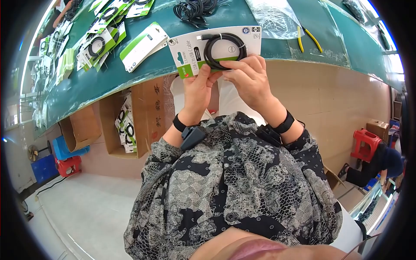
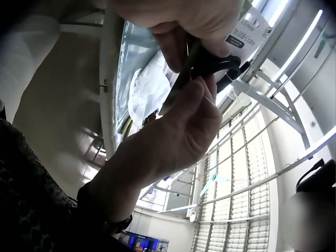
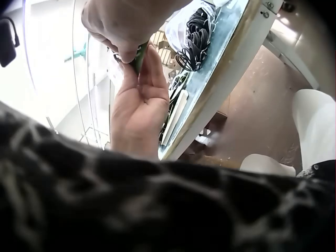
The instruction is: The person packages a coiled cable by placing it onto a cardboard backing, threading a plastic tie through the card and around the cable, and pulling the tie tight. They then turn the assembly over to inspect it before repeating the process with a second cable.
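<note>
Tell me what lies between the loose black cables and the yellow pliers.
In the head view, a clear bag of white strips lies between the cables and pliers.

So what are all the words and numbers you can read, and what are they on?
"1.5 meter": on the held card.
"USB-C to USB-C cable": on the held card, too.
The held card's other print: too small to read.
Other cards: too small or blurred.
Cardboard box: marks too unclear to read.

A black-and-cream snakeskin-print shirt (image 1: 195, 186) is worn with black wrist straps (image 1: 286, 123).
</note>
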`<state>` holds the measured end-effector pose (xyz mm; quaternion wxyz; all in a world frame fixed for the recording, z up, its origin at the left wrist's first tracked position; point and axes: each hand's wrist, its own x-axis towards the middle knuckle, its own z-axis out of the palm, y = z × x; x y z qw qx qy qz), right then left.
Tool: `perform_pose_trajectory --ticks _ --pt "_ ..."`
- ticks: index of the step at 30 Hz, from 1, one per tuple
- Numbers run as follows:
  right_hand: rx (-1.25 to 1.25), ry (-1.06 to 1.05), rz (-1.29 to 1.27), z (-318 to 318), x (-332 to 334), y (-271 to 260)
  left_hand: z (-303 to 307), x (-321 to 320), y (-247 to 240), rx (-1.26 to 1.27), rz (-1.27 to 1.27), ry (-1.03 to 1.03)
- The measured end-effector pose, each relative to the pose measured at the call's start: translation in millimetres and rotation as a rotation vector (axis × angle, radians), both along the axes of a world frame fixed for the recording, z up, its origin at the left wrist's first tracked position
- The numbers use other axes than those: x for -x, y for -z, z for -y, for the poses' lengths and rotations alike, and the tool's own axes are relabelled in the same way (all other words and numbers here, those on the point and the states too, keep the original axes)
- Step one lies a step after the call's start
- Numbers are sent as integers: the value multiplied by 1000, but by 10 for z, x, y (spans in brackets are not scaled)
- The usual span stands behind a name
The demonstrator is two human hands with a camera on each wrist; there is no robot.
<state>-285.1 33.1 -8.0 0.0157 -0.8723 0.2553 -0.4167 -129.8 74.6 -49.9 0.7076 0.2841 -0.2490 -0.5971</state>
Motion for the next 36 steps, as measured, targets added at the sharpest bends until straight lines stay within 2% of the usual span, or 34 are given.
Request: perform_pose_trajectory --ticks 3,10,14,17,21,27,31,36 --pt "18 20 136 -35 15 44 17 -24 -4 7 60 6" --pt "72 -14 120 -19 30 81 15 -46 -31 19 76 77" --pt "125 -44 112 -36 27 46 -36 -87 -218 110 191 -22" --pt "124 -61 143 -63 9 2 13 -229 -518 750 1032 -200" --pt "58 -84 218 -49 -1 -27 46 -252 -674 850 1093 -310" --pt "-55 -159 235 -2 -22 -39 86 -325 -782 917 1181 -345" --pt "60 -165 201 29 -25 -103 84 -350 -848 922 1200 -339" --pt "15 -214 201 26 -15 -178 99 -388 -904 923 1196 -317"
